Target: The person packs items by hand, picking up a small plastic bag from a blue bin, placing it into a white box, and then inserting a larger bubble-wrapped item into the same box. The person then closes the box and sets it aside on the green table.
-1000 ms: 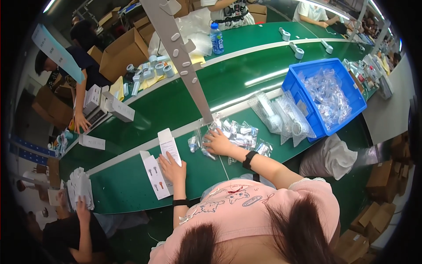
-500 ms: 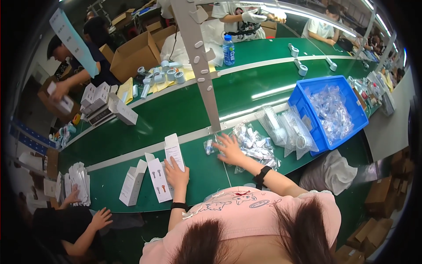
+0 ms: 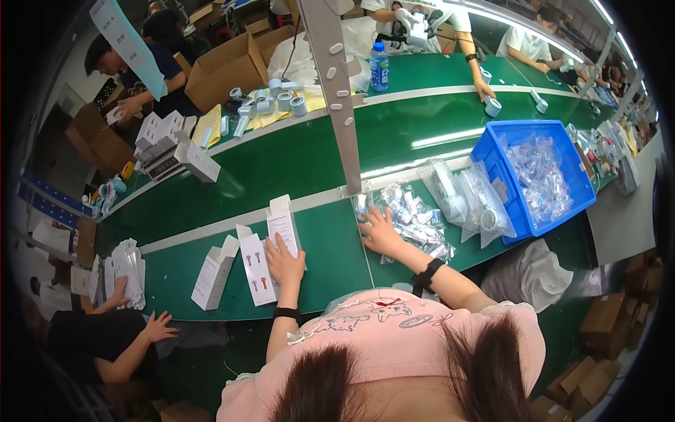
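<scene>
My left hand (image 3: 285, 263) lies with fingers stretched out on a tall white box (image 3: 282, 219) with its top flap up. A second white box (image 3: 257, 271), printed with small device pictures, stands against that hand's left side. Farther left a third white box (image 3: 213, 276) leans with its flap raised. My right hand (image 3: 380, 233) is spread at the left edge of a pile of small clear-bagged parts (image 3: 424, 228), fingertips touching the bags. I see nothing held in it. One small bag (image 3: 362, 204) lies just beyond its fingers.
Bubble-wrapped devices (image 3: 484, 208) lie beside a blue bin (image 3: 524, 228) of bagged parts on the right. A metal post (image 3: 340, 112) rises ahead. Across the green belt (image 3: 281, 158) stand stacked white boxes (image 3: 166, 136). A co-worker's hands (image 3: 160, 327) are near folded sheets (image 3: 127, 271) at left.
My right hand has shifted slightly, and the small bag once left of it now lies beyond its fingers. Across the belt, a co-worker's arm now reaches toward a pale device. My left hand stays on the box.
</scene>
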A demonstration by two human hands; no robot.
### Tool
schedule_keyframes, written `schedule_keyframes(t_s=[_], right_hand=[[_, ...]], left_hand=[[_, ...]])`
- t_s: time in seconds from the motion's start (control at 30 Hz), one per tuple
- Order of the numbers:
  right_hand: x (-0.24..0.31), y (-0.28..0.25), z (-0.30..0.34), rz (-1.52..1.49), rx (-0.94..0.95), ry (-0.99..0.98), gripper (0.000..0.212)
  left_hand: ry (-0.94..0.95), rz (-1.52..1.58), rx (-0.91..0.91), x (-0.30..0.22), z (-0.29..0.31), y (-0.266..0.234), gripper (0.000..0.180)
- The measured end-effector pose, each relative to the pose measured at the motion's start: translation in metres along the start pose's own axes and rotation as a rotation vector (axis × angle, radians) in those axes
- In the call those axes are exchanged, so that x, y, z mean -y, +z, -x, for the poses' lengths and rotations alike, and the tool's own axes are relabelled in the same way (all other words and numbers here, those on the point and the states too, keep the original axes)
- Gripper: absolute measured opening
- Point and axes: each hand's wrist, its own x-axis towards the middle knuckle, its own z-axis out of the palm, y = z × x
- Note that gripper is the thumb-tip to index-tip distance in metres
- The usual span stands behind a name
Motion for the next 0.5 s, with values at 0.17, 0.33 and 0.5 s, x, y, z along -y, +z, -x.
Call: schedule_keyframes(t_s=[0.17,0.33,0.5], right_hand=[[0.004,-0.034,0.023,-0.140,-0.148,-0.042,0.039],[-0.004,-0.064,0.053,-0.169,-0.409,0.025,0.044],[-0.020,-0.092,0.107,-0.003,-0.345,0.117,0.052]], left_hand=[[0.003,-0.010,0.008,-0.002,0.000,-0.001,0.072],[0.020,-0.035,-0.033,0.001,0.000,0.007,0.073],[-0.019,-0.012,-0.004,-0.002,-0.001,0.002,0.073]])
